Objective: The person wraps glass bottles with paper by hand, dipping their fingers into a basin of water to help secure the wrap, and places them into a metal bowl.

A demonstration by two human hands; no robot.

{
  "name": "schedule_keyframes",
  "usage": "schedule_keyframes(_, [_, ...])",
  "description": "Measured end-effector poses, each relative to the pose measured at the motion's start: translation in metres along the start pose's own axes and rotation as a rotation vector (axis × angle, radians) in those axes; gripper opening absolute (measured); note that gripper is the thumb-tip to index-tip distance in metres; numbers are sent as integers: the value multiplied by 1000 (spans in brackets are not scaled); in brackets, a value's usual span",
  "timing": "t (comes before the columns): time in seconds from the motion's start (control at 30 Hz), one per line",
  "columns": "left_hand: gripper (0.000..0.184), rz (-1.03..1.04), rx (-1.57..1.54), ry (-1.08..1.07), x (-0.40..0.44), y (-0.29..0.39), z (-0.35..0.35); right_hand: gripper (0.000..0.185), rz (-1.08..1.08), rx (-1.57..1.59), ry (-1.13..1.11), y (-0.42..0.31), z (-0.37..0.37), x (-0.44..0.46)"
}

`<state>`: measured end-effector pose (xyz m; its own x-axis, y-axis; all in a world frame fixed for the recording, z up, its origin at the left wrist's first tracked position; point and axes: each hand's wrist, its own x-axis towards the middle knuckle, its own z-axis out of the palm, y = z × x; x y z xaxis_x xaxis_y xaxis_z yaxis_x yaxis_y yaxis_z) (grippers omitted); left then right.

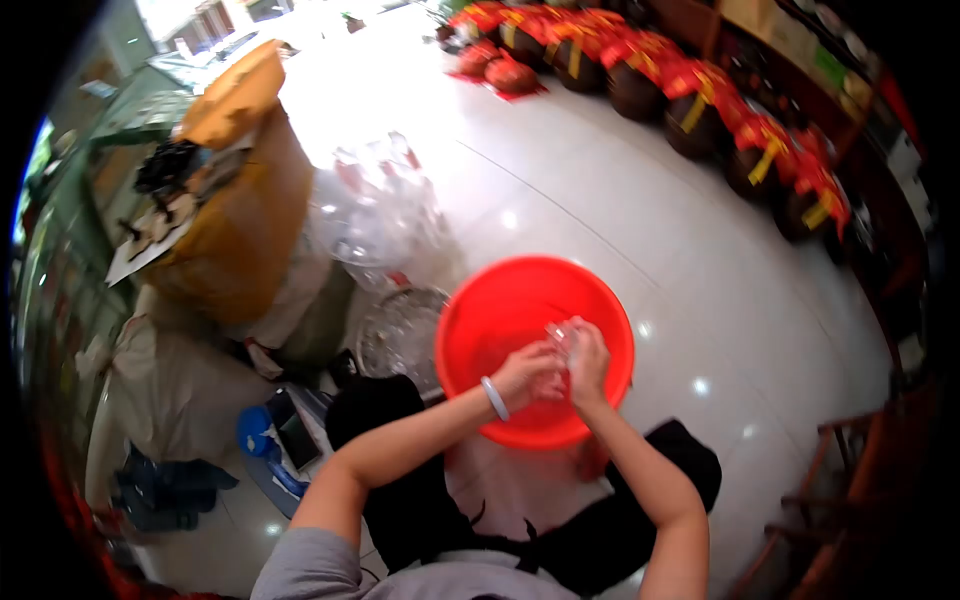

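Over the red plastic basin (470, 300), my left hand (530, 372) and my right hand (588, 358) come together around a small clear container (558, 336). It looks like glass or clear plastic; its exact kind is hard to tell. My right fingers wrap its right side, and the curled fingers of my left hand press against it from the left. A white bracelet (495, 398) circles my left wrist. Just left of the red basin stands a round metal basin (365, 350) holding several clear pieces (402, 335). The inside of the red basin is partly hidden by my hands.
Clear bottles or jars (375, 215) stand on the tiled floor (590, 200) beyond the metal basin. A large yellow sack (240, 220) and a blue scale-like device (258, 435) are at left. Dark jars with red covers (635, 88) line the right; a wooden chair (840, 500) stands lower right.
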<state>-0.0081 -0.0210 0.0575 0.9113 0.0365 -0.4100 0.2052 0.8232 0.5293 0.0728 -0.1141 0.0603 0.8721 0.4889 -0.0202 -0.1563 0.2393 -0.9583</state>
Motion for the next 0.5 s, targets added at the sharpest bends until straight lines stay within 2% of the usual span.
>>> schedule_keyframes(0.1, [32,63,185,87,-4,8,5,24,-94,-45,-55,10,-2,1])
schedule_keyframes(0.17, [29,111,243,117,-5,6,5,24,-25,-22,-60,5,-3,-4])
schedule_keyframes(0.3, [26,56,202,145,-5,14,7,24,14,-4,-76,-7,-4,-2])
schedule_keyframes(0.37, [26,30,193,121,-7,18,8,24,-82,-97,-120,-8,-9,3])
schedule_keyframes(0.43, [25,27,194,71,-9,21,3,25,-23,-47,-103,-18,-10,2])
schedule_keyframes(0.5, [28,-79,135,-73,-9,26,-6,25,-8,-85,-115,-23,-15,4])
